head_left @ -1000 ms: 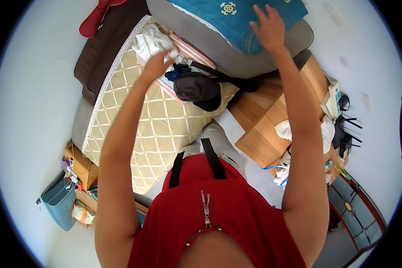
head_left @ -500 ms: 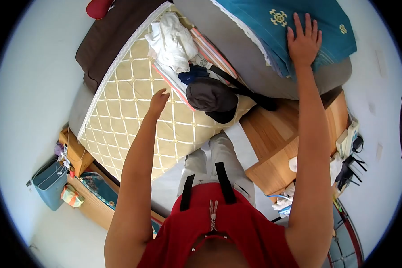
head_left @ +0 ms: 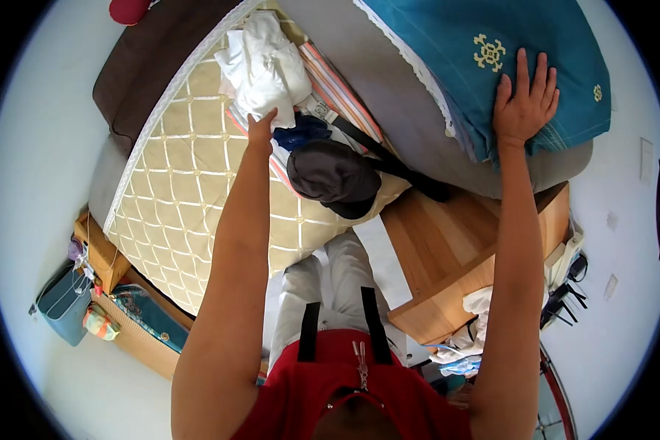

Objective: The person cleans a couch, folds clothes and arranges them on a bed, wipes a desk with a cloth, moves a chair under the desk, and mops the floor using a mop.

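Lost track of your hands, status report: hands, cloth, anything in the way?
Left hand at white cloth's near edge, grip unclear. Right hand open, palm down on teal cloth. Dark blue cloth and dark cap close by, may crowd left.

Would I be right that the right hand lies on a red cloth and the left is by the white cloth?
Not quite: the head view shows a teal cloth under the right hand; the left hand is by the white cloth.

Bedroom in a home, by the look. Lattice-covered bed [head_left: 180,191], cap [head_left: 331,172] lying on it. Small wooden cabinet [head_left: 101,253] beside.
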Action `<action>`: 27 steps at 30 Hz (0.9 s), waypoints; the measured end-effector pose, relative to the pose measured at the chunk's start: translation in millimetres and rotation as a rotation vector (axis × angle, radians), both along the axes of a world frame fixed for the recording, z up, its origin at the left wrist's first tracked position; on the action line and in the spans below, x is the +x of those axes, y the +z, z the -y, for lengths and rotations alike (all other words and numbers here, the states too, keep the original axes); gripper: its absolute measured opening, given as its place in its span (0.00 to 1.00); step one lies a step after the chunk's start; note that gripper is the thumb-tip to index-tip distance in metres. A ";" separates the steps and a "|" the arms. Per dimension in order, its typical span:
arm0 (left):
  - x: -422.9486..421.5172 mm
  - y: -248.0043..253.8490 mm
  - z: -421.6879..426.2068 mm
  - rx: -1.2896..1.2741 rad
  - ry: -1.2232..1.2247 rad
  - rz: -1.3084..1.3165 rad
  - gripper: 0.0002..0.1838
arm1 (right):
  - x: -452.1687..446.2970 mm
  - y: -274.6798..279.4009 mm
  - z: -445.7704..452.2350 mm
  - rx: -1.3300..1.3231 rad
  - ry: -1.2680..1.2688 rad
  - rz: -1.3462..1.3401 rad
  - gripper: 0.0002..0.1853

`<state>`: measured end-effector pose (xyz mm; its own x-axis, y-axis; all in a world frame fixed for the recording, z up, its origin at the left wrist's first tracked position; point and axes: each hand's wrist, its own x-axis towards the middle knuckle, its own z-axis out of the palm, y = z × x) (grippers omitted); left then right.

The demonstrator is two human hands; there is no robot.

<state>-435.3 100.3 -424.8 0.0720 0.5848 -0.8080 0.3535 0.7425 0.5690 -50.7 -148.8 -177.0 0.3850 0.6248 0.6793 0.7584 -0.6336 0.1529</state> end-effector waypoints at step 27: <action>-122.7 154.4 55.2 -0.375 0.507 0.821 0.23 | -9.3 13.2 -2.1 -0.100 -0.039 -0.010 0.24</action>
<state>-558.1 45.1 -270.4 0.4990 0.4206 -0.7577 -0.4424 0.8755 0.1946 -59.9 -146.7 -163.8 0.4168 0.6734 0.6105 0.7353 -0.6447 0.2091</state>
